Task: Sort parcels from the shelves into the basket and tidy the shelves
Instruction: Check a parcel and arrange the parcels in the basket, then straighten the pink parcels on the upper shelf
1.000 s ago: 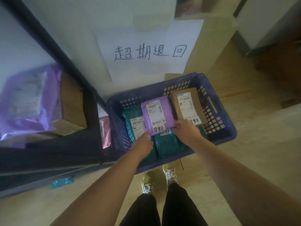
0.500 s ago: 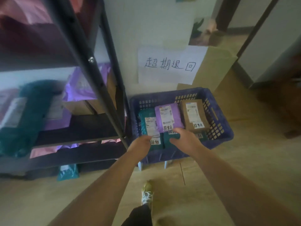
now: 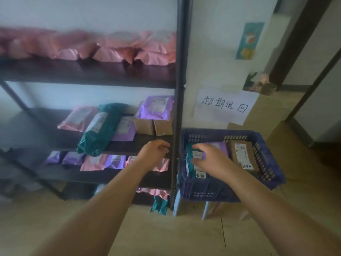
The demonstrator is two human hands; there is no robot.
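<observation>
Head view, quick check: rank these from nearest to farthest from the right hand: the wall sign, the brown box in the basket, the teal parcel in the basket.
1. teal parcel: under the right hand, left side of the basket.
2. brown box: basket's right side.
3. wall sign: on the wall above and behind the basket.

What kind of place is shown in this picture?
Probably a parcel pick-up or storage room: a shelf rack holds labelled mailer bags, a blue basket holds more parcels, and a handwritten sign hangs above it.
</observation>
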